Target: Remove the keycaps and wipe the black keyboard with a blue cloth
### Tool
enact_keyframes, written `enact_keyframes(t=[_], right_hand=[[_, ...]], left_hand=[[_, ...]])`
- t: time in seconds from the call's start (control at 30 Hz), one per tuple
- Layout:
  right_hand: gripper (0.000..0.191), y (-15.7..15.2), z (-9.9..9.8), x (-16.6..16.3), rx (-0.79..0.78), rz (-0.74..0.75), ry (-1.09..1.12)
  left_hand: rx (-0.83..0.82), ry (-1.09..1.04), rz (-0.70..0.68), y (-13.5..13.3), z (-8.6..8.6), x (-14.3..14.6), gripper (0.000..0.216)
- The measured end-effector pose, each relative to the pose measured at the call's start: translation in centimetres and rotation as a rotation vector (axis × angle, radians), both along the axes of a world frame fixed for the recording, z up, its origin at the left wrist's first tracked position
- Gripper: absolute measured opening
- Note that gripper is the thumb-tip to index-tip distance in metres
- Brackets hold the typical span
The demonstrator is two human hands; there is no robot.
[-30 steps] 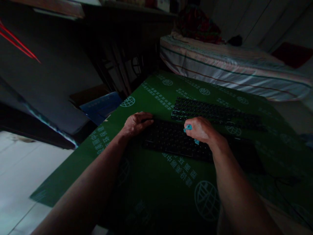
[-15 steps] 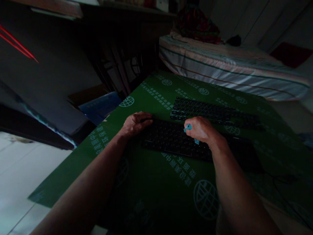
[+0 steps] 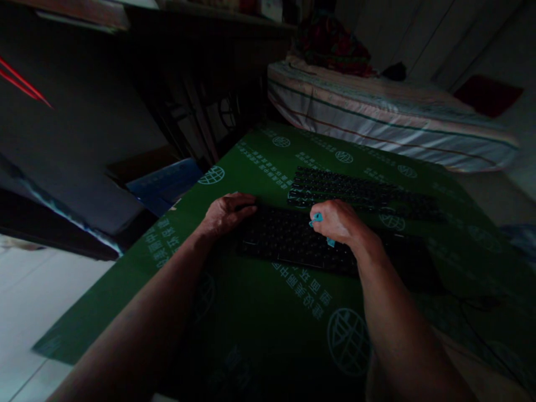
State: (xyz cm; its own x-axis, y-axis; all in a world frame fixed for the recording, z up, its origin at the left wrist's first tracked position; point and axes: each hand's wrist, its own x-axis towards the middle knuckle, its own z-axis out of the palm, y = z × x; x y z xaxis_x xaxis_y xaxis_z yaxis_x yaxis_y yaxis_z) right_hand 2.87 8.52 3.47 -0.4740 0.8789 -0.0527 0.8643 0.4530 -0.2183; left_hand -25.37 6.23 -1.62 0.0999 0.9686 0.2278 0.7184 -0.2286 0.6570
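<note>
A black keyboard (image 3: 288, 237) lies across the green board, its surface showing rows of small dots. My left hand (image 3: 228, 215) grips its far left corner, with the fingers along the back edge and the thumb nearer me. Over the middle of the keyboard, my right hand (image 3: 337, 220) is closed around a small turquoise tool (image 3: 330, 242). Parts of this tool stick out above and below the fist; its kind is unclear. Behind the keyboard, black keycaps (image 3: 335, 184) are laid out in rows like a second keyboard. The right forearm hides part of the keyboard.
The green board (image 3: 251, 151) is printed with white characters and globe marks. A thin black cable (image 3: 473, 329) trails at the right. A bed (image 3: 377, 111) stands beyond the board, and a blue box-like thing (image 3: 163, 184) lies below its left edge.
The whole view has shifted slightly, moving everything a little left. Both hands keep nearly the same places on the keyboard, and the turquoise tool stays in my right hand.
</note>
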Motion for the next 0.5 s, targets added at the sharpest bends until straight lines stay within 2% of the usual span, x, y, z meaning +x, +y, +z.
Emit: enact_keyframes(t=[0.5], right_hand=[[0.017, 0.01, -0.09, -0.08, -0.012, -0.006, -0.038]], left_hand=[[-0.014, -0.009, -0.004, 0.02, 0.20, 0.06, 0.058]])
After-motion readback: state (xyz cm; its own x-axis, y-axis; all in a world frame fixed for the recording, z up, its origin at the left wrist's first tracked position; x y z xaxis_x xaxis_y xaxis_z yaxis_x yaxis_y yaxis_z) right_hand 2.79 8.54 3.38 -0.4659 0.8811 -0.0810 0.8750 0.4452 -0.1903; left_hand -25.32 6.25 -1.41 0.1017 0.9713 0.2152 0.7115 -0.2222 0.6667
